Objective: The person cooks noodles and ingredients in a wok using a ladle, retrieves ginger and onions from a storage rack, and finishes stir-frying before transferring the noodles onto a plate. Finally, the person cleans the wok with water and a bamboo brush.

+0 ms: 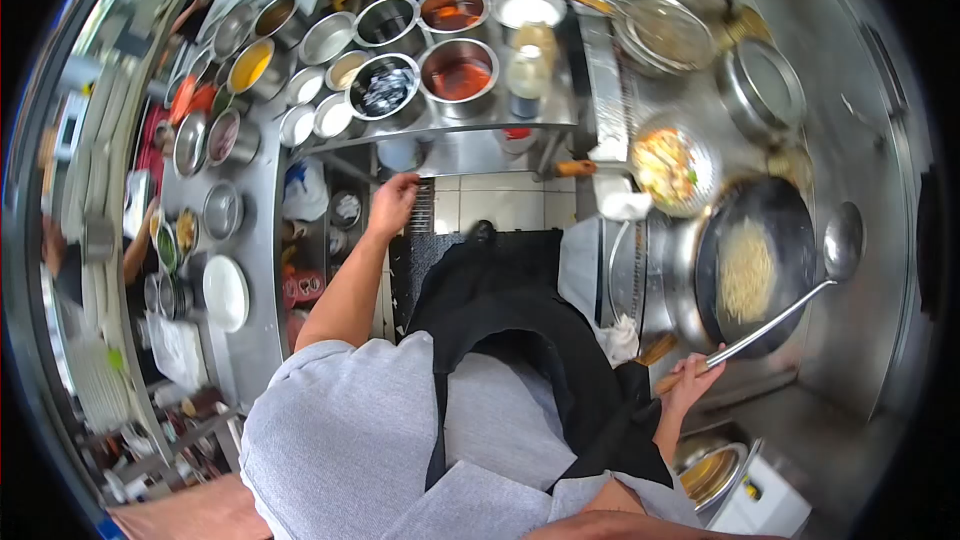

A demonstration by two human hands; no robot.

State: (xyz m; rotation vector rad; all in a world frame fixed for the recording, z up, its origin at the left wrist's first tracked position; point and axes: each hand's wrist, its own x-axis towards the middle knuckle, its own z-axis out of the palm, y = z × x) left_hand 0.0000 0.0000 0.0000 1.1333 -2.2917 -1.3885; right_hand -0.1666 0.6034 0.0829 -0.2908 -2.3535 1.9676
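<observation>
My right hand (692,382) is wrapped round the wooden-ended handle of a long metal ladle (772,324). The ladle's bowl is at the right rim of a dark wok (708,285), out over its edge. Pale noodle-like strands (746,270) lie in the wok. My left hand (395,204) is in the air beside the front edge of the steel counter (450,135), its fingers loosely curled. I see nothing in it. Closest to it on the counter are a metal pot of dark contents (385,86) and a pot of red liquid (459,78).
A perforated strainer (706,162) with mixed colourful food stands beyond the wok. Bottles (528,80), several metal pots and bowls line the counters. A white plate (226,293) lies at left. A steel wall (850,60) bounds the right side. Another person's arm (140,245) shows far left.
</observation>
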